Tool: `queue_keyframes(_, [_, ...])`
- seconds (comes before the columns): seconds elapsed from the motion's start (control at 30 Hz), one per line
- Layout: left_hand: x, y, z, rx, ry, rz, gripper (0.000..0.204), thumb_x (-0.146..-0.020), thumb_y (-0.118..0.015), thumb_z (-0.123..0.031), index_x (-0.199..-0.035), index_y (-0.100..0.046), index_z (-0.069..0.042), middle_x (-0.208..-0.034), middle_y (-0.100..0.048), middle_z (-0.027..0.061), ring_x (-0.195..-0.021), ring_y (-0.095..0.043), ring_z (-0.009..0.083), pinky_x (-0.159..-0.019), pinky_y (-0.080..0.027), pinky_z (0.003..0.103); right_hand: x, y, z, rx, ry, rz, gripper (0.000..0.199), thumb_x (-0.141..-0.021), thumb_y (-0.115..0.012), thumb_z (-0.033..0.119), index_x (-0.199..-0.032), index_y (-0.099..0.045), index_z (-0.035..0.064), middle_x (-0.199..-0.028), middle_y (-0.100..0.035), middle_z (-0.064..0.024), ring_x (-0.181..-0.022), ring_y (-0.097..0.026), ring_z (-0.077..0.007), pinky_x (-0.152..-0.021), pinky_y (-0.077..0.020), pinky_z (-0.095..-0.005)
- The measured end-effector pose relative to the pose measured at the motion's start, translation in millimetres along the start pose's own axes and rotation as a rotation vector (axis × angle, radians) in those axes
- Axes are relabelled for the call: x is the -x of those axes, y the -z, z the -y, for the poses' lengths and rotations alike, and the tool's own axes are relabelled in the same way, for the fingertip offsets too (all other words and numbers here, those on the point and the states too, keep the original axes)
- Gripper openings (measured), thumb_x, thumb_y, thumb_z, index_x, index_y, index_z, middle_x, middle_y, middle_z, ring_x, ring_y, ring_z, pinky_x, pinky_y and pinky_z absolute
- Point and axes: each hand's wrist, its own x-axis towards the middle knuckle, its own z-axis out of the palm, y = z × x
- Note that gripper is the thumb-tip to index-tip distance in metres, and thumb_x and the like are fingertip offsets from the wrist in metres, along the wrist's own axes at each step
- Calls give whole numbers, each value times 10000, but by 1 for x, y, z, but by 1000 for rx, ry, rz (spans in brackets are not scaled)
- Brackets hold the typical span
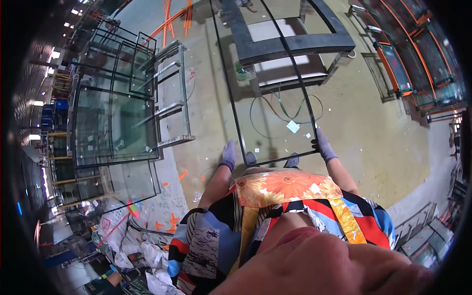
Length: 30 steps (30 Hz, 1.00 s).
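Note:
A long glass pane (268, 140) with a black border stretches away from my body, its far part over a dark-topped work table (295, 48). My left hand (228, 155), in a pale purple glove, is at the pane's left edge near the close corner. Its grip is partly hidden, but the hand looks closed on the edge. On the opposite edge my right hand (324, 146), gloved alike, is closed, with dark fingertips showing over the border. Small white stickers (293, 127) dot the glass. Through it a coiled strap (282, 110) shows on the floor.
On the left, several framed glass panes (115, 128) lean on a metal rack (172, 105). Racks with orange edging (403, 73) hold glass at the far right. A green container (242, 73) is by the table leg. White sacks (118, 233) lie at the lower left. Another person's shoe (249, 6) shows beyond the table.

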Motion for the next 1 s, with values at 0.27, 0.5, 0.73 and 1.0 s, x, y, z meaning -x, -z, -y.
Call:
queue_keyframes(0.27, [-32, 86, 44, 77, 300, 36, 500, -784, -550, -498, -1104, -393, -146, -961, -507, 115, -842, -477, 239, -713, -366, 406, 68, -59, 33, 827, 641, -568, 625, -780, -531, 451, -1255, -425, 60, -1233, -445, -212, -1190, -385, -328, -996, -286, -397])
queue_keyframes(0.5, [-44, 162, 53, -89, -165, 55, 280, -824, -515, -361, -710, -510, -105, -546, -437, 10, -521, -447, 127, -477, -363, 317, 93, -186, 9, 1364, 498, -427, 793, -712, -596, 464, -1281, -321, -13, -1341, -303, -218, -1279, -223, -353, -1061, -184, -395])
queue_keyframes(0.73, [-43, 298, 66, -298, 116, 73, 223, -821, -524, -283, -753, -532, -71, -616, -500, 43, -647, -530, 176, -582, -421, 336, 98, -195, 33, 1339, 297, -348, 835, -659, -670, 422, -1282, -319, -10, -1331, -308, -235, -1237, -307, -358, -1026, -277, -376])
queue_keyframes(1.0, [-65, 299, 46, -316, 158, 173, 226, -827, -515, -288, -789, -532, -66, -674, -517, 61, -688, -529, 200, -610, -423, 348, 107, -212, 43, 1299, 56, -411, 838, -677, -690, 325, -1322, -269, -6, -1393, -215, -228, -1282, -246, -358, -1049, -250, -355])
